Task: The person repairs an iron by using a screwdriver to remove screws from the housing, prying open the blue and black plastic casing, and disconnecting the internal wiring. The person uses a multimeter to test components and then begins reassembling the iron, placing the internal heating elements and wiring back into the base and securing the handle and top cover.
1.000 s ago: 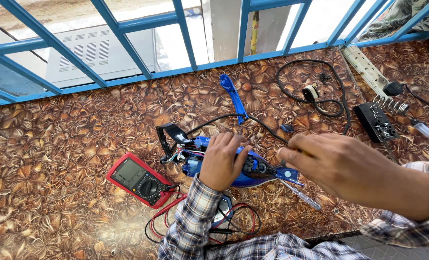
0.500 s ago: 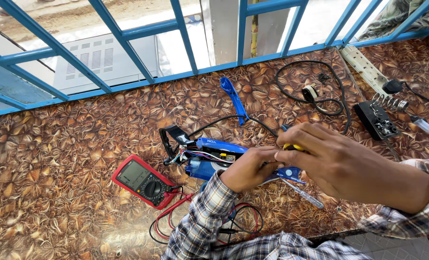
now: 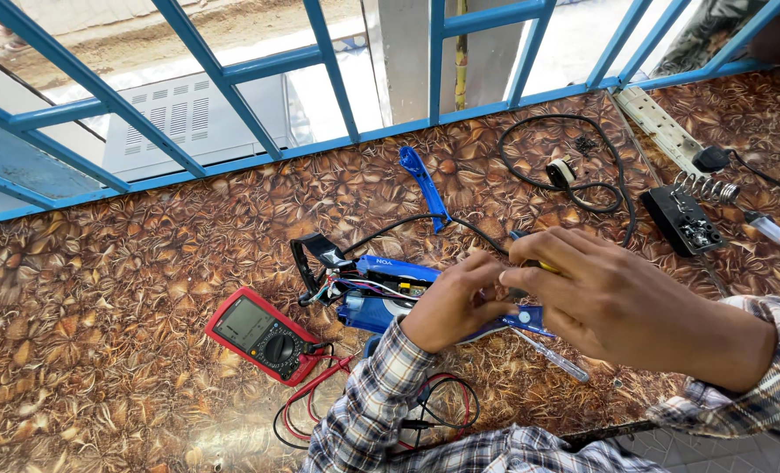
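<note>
A blue device with its casing opened (image 3: 381, 293) lies on the brown patterned tabletop (image 3: 118, 350), coloured wires showing inside. My left hand (image 3: 455, 302) rests on its right part and grips it. My right hand (image 3: 600, 289) hovers just above and to the right, fingers pinched on a small tool with a yellow and blue handle (image 3: 534, 261). Its tip is hidden behind my fingers. A loose blue casing piece (image 3: 425, 186) lies behind the device.
A red multimeter (image 3: 263, 335) with red and black leads (image 3: 363, 412) lies at the left front. A clear-handled screwdriver (image 3: 552, 354) sits by the device. At the right are a coiled black cable (image 3: 574, 166), a soldering iron stand (image 3: 692, 215) and a white power strip (image 3: 661, 127). Blue window bars (image 3: 320, 79) run behind.
My left hand slid right along the blue device, uncovering its left part. My right hand came in closer over the left hand. The camera shifted slightly.
</note>
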